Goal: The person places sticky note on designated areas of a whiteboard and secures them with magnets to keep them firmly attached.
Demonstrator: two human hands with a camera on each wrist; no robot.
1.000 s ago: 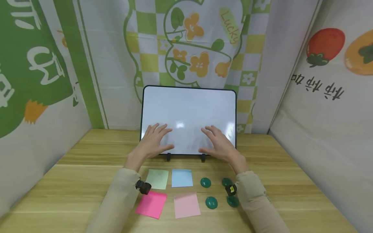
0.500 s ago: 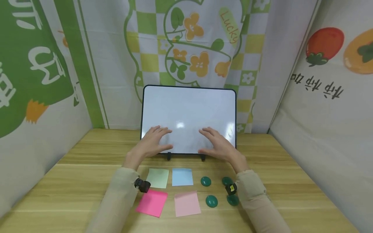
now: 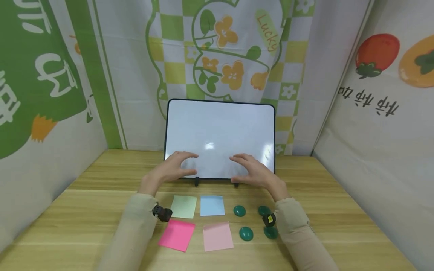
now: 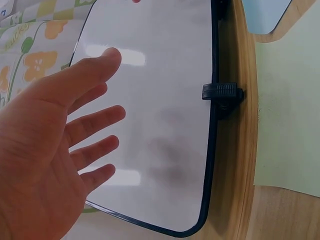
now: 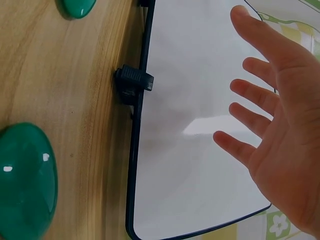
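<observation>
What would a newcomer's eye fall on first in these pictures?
Probably the large white board, standing towards the back of the table. The left hand and right hand hover empty before it. Nearer the person lies a vivid pink note, with four shiny green pieces farther right.

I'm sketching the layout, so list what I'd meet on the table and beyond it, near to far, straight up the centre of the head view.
Pale pink note → blue note → whiteboard → printed cloth.
</observation>
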